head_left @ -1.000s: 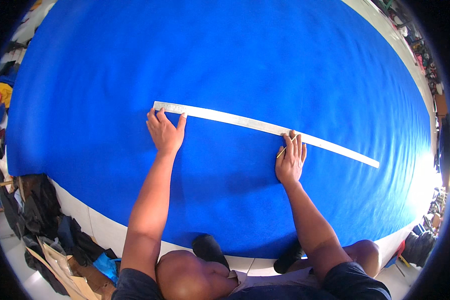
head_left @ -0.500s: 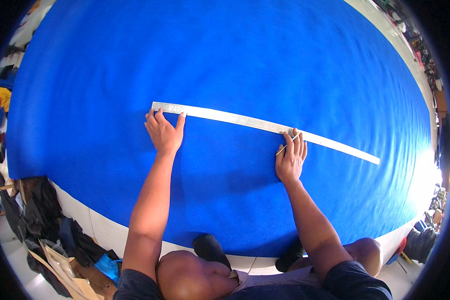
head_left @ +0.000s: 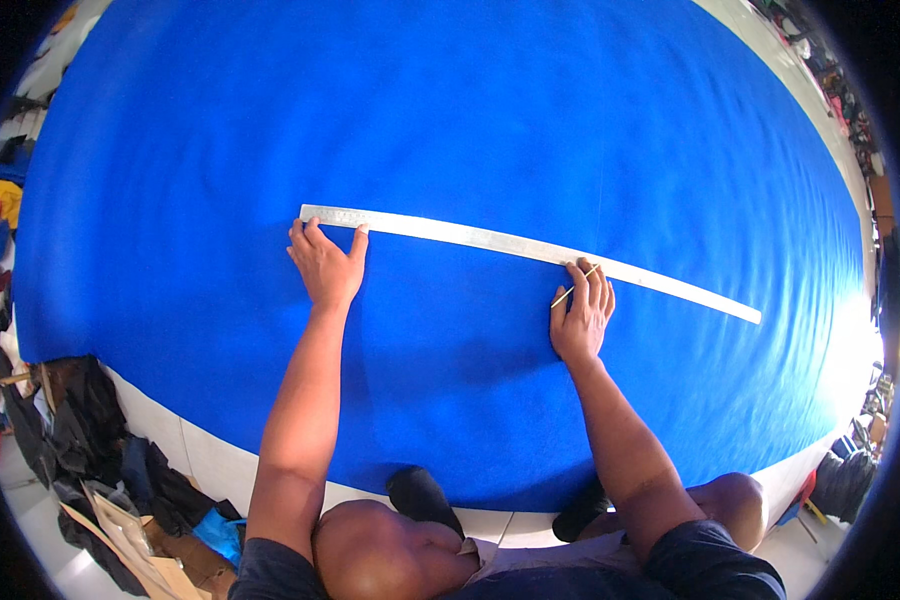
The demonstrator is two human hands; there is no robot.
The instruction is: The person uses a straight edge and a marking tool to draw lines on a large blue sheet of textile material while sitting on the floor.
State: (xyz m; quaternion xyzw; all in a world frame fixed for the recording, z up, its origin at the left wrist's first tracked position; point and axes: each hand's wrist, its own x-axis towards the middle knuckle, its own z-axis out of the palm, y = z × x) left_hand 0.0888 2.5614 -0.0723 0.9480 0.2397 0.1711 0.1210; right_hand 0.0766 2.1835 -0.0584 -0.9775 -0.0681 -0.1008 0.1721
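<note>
A long metal ruler (head_left: pixel 470 236) lies flat across a large sheet of blue cloth (head_left: pixel 450 110), its right end sloping nearer to me. My left hand (head_left: pixel 328 268) is at the ruler's left end. Its fingers are spread, with the thumb and fingertips touching the near edge. Further right, my right hand (head_left: pixel 582 310) rests its fingertips on the ruler past the middle. A thin pale stick (head_left: pixel 566 295), like a slim pencil, runs slantwise between the thumb and fingers of that hand. Its exact kind is too small to make out.
Two dark-covered feet (head_left: pixel 422 500) stand at the cloth's near edge on pale floor tiles (head_left: pixel 215 460). Dark fabric (head_left: pixel 80 410) and cardboard pieces (head_left: pixel 160 555) are heaped at the near left. More mixed items (head_left: pixel 840 110) line the far right edge.
My left hand and the ruler's left end have shifted very slightly left. The right hand stays almost in place, still with the thin stick.
</note>
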